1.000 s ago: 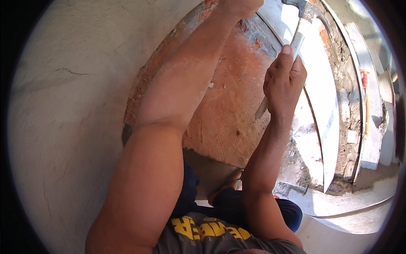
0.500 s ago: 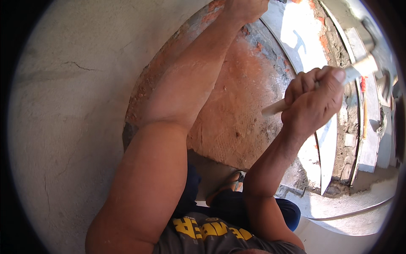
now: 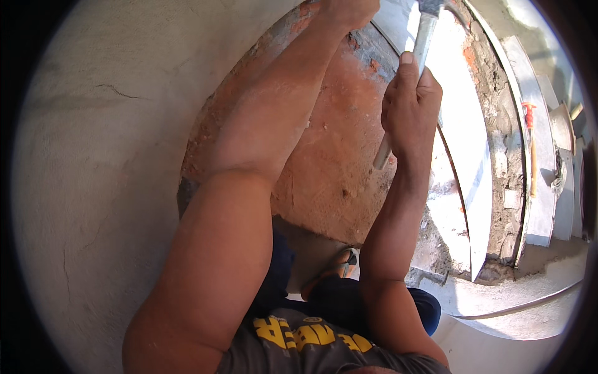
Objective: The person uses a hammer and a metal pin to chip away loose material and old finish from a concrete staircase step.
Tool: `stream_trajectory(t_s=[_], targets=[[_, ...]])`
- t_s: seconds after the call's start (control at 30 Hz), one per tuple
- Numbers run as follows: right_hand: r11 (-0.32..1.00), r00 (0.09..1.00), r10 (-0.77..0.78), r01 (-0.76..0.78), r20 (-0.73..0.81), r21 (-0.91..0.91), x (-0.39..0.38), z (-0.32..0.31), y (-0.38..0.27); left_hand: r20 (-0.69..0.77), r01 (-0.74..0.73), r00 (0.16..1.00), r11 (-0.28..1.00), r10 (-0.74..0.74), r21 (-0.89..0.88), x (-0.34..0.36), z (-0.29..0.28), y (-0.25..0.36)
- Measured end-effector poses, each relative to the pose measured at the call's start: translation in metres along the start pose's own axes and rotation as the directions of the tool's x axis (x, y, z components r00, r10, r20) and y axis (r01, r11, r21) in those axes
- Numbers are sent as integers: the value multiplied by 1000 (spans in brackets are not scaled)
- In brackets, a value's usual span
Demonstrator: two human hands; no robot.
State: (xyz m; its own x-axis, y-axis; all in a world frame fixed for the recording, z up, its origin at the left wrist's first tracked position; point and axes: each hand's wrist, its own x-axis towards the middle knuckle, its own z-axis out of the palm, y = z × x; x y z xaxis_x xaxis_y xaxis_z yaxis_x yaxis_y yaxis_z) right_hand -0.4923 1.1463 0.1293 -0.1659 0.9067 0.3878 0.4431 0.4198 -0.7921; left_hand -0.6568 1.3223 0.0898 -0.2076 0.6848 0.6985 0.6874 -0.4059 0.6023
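Observation:
My left hand [image 3: 358, 11] is closed at the top edge, over the far part of the rough red brick-and-mortar surface [image 3: 333, 181]; whatever it grips is hidden. My right hand [image 3: 411, 109] is wrapped round the pale metal shaft of a hammer [image 3: 425, 34], whose dark head reaches the top of the picture, just right of my left hand. The shaft's lower end sticks out below my fist. Beneath the hammer lies a pale, sunlit slab [image 3: 473, 199] with a dark seam along it.
A cracked plastered wall [image 3: 99, 156] fills the left. At right are a mortar strip [image 3: 503, 149], leaning grey boards [image 3: 541, 218], and a red-and-orange handled tool [image 3: 531, 149]. A ledge [image 3: 492, 296] runs along the lower right. My sandalled foot [image 3: 339, 268] is below.
Half a second ago my right hand swung the hammer out to the right; now it is back up and leftward, with the head near my left hand. My left hand has shifted slightly.

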Motion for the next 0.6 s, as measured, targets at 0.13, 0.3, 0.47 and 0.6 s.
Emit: stream_trajectory(t_s=[0.13,0.3,0.47,0.6], targets=[[948,984,89,-36,-156,317,-17,-12,-36,-44,73,997,995,-70,65,-5,-1,-5],[806,890,-69,316,-451,501,-21,-2,-28,30,54,998,981,-60,188,1,7,0],[956,974,200,-217,102,197,-16,0,1,105,106,989,994,-106,8,-21,4,4],[935,994,48,-12,-94,355,-45,0,-24,101,286,952,957,-290,57,-21,4,12]])
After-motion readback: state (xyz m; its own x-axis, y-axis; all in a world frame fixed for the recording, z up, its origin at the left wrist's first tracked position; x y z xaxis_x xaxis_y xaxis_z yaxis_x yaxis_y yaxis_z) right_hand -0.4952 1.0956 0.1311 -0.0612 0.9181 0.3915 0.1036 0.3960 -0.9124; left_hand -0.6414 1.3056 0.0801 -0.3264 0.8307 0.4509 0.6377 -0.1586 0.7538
